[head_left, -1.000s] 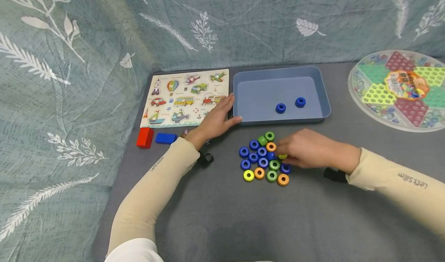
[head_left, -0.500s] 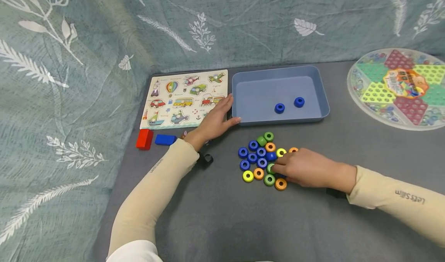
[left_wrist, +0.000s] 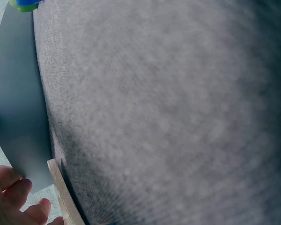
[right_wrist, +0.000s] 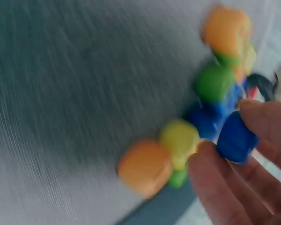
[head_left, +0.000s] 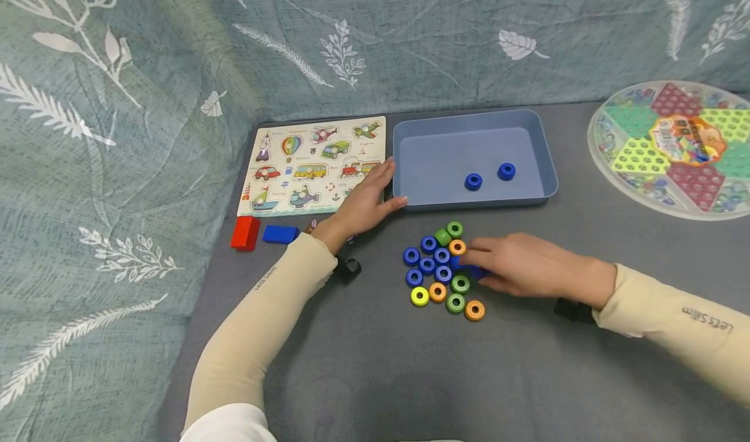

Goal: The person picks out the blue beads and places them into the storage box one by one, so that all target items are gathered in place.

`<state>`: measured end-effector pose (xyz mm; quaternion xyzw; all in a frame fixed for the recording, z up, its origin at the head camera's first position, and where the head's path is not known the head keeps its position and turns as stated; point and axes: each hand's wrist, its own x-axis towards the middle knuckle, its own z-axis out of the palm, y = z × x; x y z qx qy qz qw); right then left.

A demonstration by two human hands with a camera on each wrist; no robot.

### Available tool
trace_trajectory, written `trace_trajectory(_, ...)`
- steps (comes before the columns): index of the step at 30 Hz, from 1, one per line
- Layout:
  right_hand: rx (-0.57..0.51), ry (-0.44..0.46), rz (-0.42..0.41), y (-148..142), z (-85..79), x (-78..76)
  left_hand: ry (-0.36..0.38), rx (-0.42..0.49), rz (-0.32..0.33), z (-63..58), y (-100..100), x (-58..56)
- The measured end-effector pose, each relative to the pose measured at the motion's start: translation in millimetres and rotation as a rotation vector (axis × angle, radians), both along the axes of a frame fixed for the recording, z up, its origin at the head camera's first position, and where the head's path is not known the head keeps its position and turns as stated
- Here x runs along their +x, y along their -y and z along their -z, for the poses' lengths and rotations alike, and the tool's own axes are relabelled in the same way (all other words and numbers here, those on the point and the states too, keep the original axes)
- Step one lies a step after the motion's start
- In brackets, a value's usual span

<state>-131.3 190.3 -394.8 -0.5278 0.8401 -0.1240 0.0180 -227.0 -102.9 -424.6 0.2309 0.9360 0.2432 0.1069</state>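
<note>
In the head view, my right hand [head_left: 527,264] is at the right side of a cluster of ring-shaped beads. Between its thumb and fingers it pinches a blue bead [right_wrist: 236,138], plain in the right wrist view and partly hidden in the head view. Blue, green, orange and yellow beads lie loosely together, among them a yellow bead [head_left: 419,296] and a green bead [head_left: 456,303]. My left hand [head_left: 364,201] rests with extended fingers along the left edge of a blue-grey tray [head_left: 436,162]. Inside that tray sit two blue beads [head_left: 473,181].
Left of the tray lies a vehicle picture puzzle board [head_left: 316,168], partly under my left hand. A red block [head_left: 245,233] and a blue block [head_left: 280,234] are in front of it. On the far right stands a round marble game board [head_left: 674,152]. Patterned cloth hangs behind.
My right hand reached down onto the cluster's right side, then rose slightly, now with a blue bead pinched. Nearby green and orange beads shifted a little. My left hand stays at the tray.
</note>
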Motion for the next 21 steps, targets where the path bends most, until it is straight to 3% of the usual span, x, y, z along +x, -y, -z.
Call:
trace_trajectory(5, -0.115, 0.029, 0.208, -15, -19.8, -35.4, 0.001, 0.0, -0.005, 0.3, -1, 0.2)
trace_trajectory(10, -0.125, 0.086, 0.433, -30, -26.6, -78.8, 0.006, 0.004, -0.021, 0.8, 0, 0.6)
trace_trajectory(15, -0.154, 0.118, 0.563, -43, -17.2, -109.9, 0.0, 0.007, -0.022, 3.7, 1, 0.2)
trace_trajectory(21, -0.176, 0.152, 0.634, -44, -13.3, -126.7, -0.003, 0.007, -0.018, 2.4, 0, 1.4)
